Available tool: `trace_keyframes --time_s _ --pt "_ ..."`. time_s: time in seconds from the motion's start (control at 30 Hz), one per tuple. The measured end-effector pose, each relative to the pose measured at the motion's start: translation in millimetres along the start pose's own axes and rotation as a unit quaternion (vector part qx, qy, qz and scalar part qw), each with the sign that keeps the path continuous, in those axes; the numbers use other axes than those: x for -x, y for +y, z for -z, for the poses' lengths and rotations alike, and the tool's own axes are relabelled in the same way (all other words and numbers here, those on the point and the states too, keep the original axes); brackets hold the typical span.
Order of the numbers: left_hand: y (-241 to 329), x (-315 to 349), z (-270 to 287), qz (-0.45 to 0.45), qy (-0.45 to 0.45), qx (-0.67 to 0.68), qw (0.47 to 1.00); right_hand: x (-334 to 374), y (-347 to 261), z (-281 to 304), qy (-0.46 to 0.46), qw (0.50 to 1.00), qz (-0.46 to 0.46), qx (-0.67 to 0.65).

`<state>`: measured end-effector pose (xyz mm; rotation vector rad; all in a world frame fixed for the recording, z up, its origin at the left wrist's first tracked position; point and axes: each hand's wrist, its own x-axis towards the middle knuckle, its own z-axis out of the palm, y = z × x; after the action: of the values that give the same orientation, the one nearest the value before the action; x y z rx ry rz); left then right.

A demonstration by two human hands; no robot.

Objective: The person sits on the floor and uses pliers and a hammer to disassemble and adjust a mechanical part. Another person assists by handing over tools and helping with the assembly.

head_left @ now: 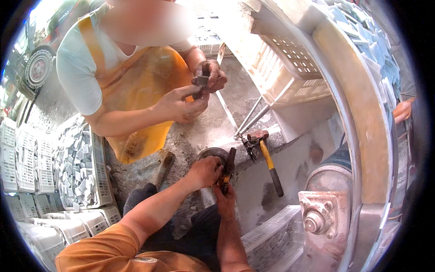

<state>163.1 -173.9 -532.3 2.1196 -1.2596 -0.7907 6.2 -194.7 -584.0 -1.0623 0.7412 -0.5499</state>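
Observation:
My left hand is closed, its fingertips curled in against a dark, elongated tool with yellow-orange parts. From below, my right hand grips the tool's lower end. Just beyond my left hand lies a dark round disc-like piece, partly covered by hand and tool. To the right, a hammer with a yellow and black handle rests on a dusty ledge, beside dark pliers-like jaws. Across from me, a person in a yellow apron holds a small dark ribbed part in both hands.
Crates of pale grey pieces line the left side. A white crate stands upper right, another low by my right arm. Machinery with a bolted flange and a curved rim bounds the right. Metal rods lean near the hammer.

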Motion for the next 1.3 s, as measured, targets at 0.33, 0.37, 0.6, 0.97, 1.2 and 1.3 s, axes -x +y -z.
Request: trace_keyframes --time_s 0.33,0.37,0.6,0.97,1.2,1.3 --pt "-4 2 -5 -0.021 0.032 0.023 0.999 -1 9 1 0.028 0.999 0.003 -0.032" --pt "-4 2 -4 -0.018 0.028 0.020 0.999 0 5 -2 0.031 0.999 0.000 -0.033" --pt "-4 -1 -6 -0.021 0.008 0.003 1.000 0 15 6 -0.001 0.999 0.014 -0.033" --pt "-3 1 -5 -0.025 0.015 0.007 1.000 1 12 3 0.013 1.000 -0.007 -0.019" --pt "-6 1 -10 -0.045 0.033 0.000 0.998 2 17 7 0.014 1.000 -0.010 -0.020" --pt "-4 2 -8 -0.050 0.030 0.002 0.998 2 20 9 0.011 1.000 -0.001 -0.027"
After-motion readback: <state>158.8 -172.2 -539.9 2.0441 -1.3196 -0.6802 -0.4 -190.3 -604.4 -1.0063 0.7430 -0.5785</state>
